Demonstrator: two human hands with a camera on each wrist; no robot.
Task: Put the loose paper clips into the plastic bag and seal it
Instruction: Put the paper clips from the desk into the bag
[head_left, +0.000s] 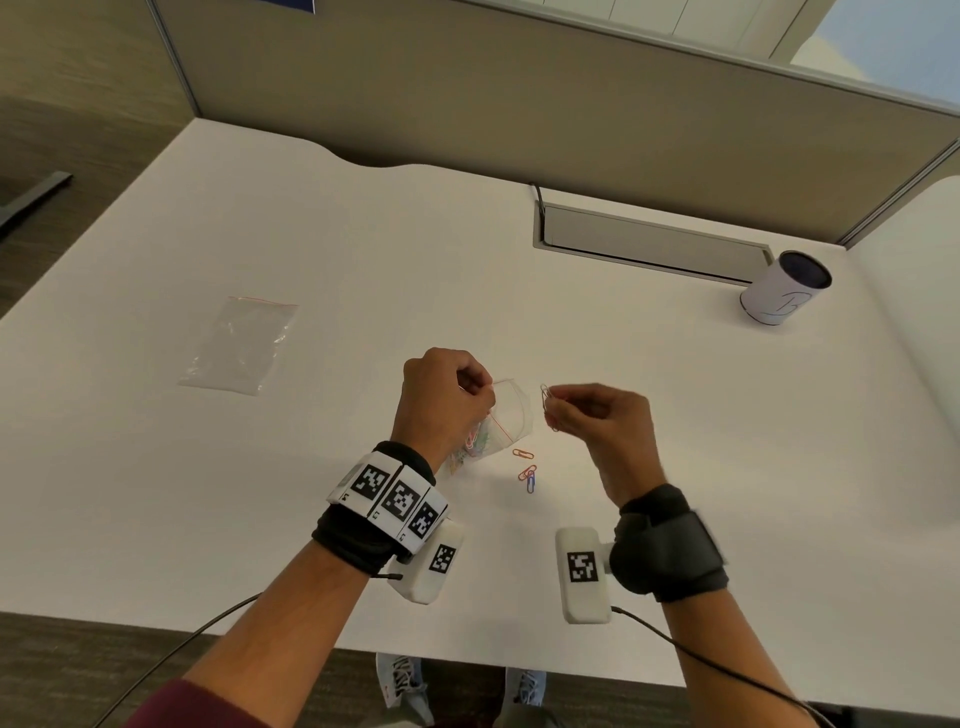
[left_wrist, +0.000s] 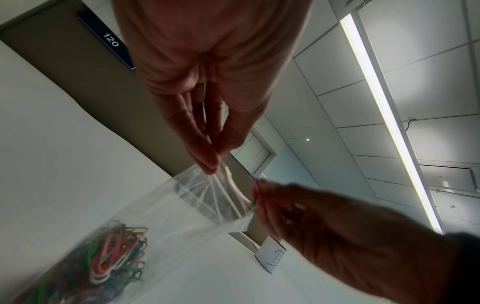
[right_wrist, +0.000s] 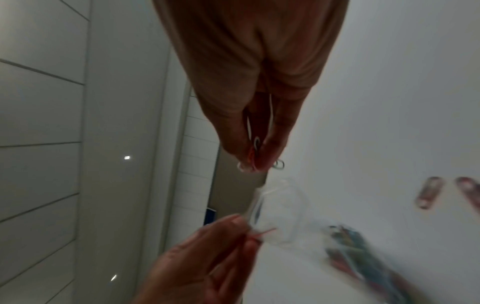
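At a white desk (head_left: 363, 249), a person's two hands are working near its front edge, with bare desktop stretching left, right and ahead of them toward the partition wall (head_left: 519, 104). A second, flat plastic bag (head_left: 240, 344) is lying well apart to the left; a white paper cup (head_left: 784, 291) is standing far off to the right, beside a cable tray slot (head_left: 649, 239).

The left hand (head_left: 447, 397) is pinching the red-striped rim of the plastic bag (head_left: 506, 415) between thumb and fingertips, holding its mouth open toward the right. The bag's lower part is sagging onto the desk, half hidden behind the left wrist; the left wrist view is showing a heap of coloured paper clips (left_wrist: 114, 261) inside it.

The right hand (head_left: 597, 421) is gripping a few paper clips (head_left: 546, 400) in curled fingers, just beside the bag's open mouth and not yet inside it. How many it is holding cannot be told; the right wrist view is blurred. Three loose paper clips (head_left: 527, 470) are lying on the desk just below the bag.
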